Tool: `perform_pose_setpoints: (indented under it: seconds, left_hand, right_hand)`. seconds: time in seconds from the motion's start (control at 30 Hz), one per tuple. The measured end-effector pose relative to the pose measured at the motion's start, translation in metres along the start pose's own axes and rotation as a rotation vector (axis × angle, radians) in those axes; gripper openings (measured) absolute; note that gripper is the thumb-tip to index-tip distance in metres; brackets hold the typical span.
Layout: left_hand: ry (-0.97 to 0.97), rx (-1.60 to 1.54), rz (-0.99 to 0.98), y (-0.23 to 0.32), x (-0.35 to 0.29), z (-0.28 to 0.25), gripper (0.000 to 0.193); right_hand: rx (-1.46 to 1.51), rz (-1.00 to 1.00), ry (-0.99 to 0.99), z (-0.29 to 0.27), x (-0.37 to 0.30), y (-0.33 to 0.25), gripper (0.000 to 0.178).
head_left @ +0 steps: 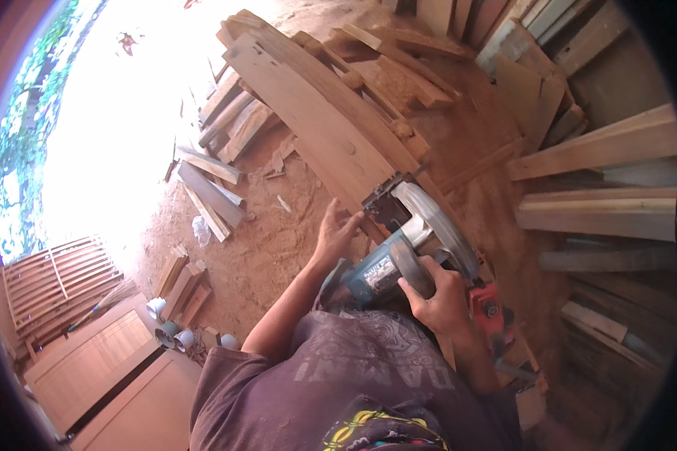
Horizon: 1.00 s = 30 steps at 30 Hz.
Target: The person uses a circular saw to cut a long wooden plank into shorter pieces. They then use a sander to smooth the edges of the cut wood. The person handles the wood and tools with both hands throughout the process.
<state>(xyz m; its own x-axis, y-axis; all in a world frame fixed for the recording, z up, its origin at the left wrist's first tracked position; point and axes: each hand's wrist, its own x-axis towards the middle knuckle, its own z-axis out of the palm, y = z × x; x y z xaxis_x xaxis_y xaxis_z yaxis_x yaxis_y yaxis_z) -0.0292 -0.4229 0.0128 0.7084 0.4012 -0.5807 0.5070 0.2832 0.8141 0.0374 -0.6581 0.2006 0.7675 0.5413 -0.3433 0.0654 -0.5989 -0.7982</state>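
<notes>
A circular saw [380, 269] with a teal motor body and a silver blade guard sits at the near end of a long wooden board [320, 113]. My right hand [442, 299] is wrapped round the saw's dark handle. At the board's left edge, beside the saw's base plate, rests my left hand [337, 237], its fingers apart and their tips touching the wood. The board slants away to the far left on top of other timber. The saw's blade is hidden under the guard and base.
Offcuts [210, 192] lie on the dusty floor to the left. Planks [602, 143] are stacked at the right. A red power tool [490, 312] stands close to my right forearm. Panelled wooden doors [90, 361] and a slatted frame [60, 278] are at the lower left.
</notes>
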Motion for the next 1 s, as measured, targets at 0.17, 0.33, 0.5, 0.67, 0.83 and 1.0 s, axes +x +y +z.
perform_pose_setpoints:
  seconds: [0.17, 0.33, 0.5, 0.67, 0.83, 1.0]
  left_hand:
    - [-0.172, -0.18, 0.084, 0.014, -0.002, -0.001, 0.057]
    - [-0.107, -0.156, 0.143, 0.002, -0.002, 0.006, 0.058]
    - [-0.057, -0.144, 0.154, 0.001, -0.002, 0.01, 0.064]
    - [-0.018, -0.066, 0.134, -0.008, -0.002, 0.008, 0.062]
    - [-0.035, -0.126, 0.157, -0.003, -0.002, 0.013, 0.055]
    - [0.061, 0.02, 0.125, 0.004, -0.005, 0.012, 0.057]
  right_hand:
    - [-0.05, 0.057, -0.012, -0.002, 0.002, -0.007, 0.028]
    - [-0.037, 0.036, 0.022, -0.001, -0.003, -0.005, 0.027]
    - [0.029, -0.019, 0.048, 0.0, 0.001, -0.005, 0.028]
    - [0.029, -0.031, 0.063, 0.001, -0.001, -0.004, 0.028]
    - [0.016, -0.024, 0.051, 0.0, 0.0, -0.004, 0.029]
    - [0.047, -0.004, 0.041, 0.001, 0.001, -0.003, 0.029]
